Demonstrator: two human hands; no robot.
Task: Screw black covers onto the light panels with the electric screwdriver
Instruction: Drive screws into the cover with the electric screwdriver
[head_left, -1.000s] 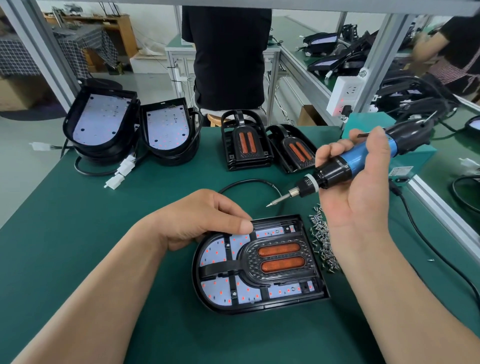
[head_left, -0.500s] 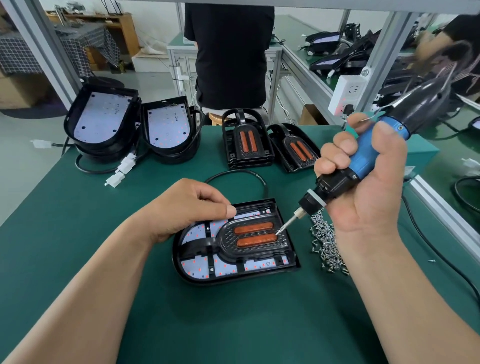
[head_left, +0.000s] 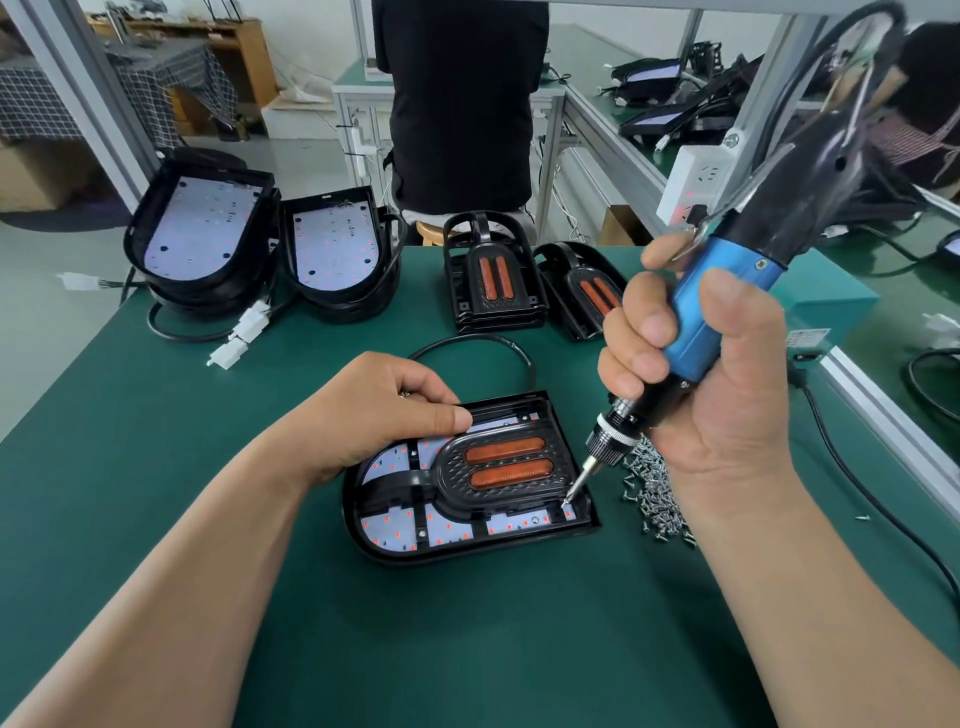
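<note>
Green surface (head_left: 156, 467): left hand (head_left: 384, 410) grips light panel (head_left: 395, 525), right hand (head_left: 717, 374) grips electric screwdriver (head_left: 711, 312) at its corner; I reckon the tilt could cam it out.

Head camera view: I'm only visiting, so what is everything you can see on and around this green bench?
light panel: one, black with white board, bench centre
black cover: one, orange strips, on that panel
open light panels: two stacks, black and white, far left
spare covers: two stacks, black, far centre
screws: one pile, silver, right of the panel
connectors: several, white, far left
cable: one loop, black, behind the panel
bench: one, green
person: one, black top, beyond the bench
electric screwdriver: one, blue and black, tip at panel's near right corner
left hand: one, holds the panel's far edge
right hand: one, grips the screwdriver
</note>
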